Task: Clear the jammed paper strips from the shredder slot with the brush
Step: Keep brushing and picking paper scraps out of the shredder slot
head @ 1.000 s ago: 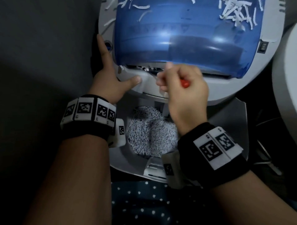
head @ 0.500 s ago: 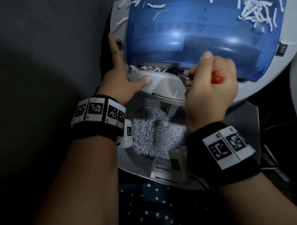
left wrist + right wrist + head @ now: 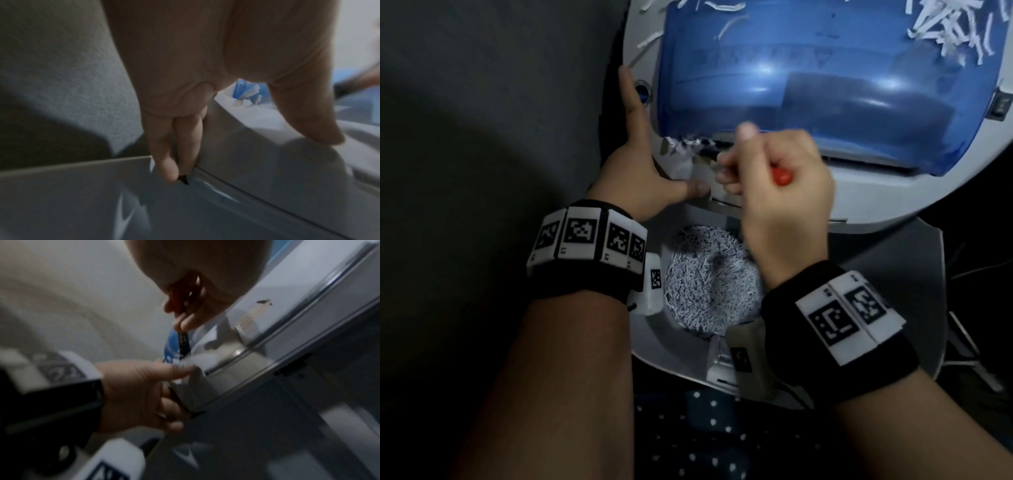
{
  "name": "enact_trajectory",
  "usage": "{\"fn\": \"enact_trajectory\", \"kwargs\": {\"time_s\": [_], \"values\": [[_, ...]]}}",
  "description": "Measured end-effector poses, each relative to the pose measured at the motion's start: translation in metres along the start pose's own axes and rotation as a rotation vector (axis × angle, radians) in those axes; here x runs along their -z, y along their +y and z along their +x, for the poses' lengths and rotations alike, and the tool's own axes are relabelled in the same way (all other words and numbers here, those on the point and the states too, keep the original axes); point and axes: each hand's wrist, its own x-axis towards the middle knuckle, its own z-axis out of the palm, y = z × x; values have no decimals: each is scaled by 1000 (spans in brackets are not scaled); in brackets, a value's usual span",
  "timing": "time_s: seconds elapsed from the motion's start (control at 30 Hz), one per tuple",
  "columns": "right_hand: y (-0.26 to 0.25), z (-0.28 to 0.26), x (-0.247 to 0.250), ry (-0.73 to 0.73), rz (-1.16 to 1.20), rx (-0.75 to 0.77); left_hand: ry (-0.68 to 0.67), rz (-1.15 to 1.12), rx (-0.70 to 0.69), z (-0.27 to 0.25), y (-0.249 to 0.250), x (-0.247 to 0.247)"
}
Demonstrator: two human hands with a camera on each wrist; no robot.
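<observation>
The right hand [image 3: 774, 181], pinching the brush [image 3: 780, 176], has swung back left to the jammed strips [image 3: 688, 144]; left hand [image 3: 633, 171], fingers spread, braces the shredder [image 3: 859, 205].

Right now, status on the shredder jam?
Left hand braces shredder head, fingers straight. Right hand grips orange-handled brush at slot. Paper strips still jammed at slot's left end. Nothing blocking.

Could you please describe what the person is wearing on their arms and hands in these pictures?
Both forearms are bare, with no sleeves, and both hands are ungloved: the left hand and the right hand. Each wrist carries a black wristband ringed with white blocks printed with black square markers. A small white camera housing, also marked, hangs beneath each band. No rings or cables are visible.
</observation>
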Motion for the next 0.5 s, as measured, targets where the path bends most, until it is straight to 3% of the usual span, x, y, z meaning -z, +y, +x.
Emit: {"fn": "enact_trajectory", "kwargs": {"time_s": [0.07,0.13,0.23,0.3,0.37,0.5], "values": [[-7,7,5,140,63,18,-4,2,-6,0,0,1],[-14,11,10,219,69,131,-15,-12,-5,0,-1,2],[-17,2,2,76,9,286,-11,-32,1,5,-4,2],[-15,-4,-8,-91,-63,279,8,-20,-2,5,-4,1],[-10,-6,-11,-161,-116,213,17,2,-23,1,0,0],[-8,1,2,83,-182,233,-12,-3,-24,-1,1,3]]}}
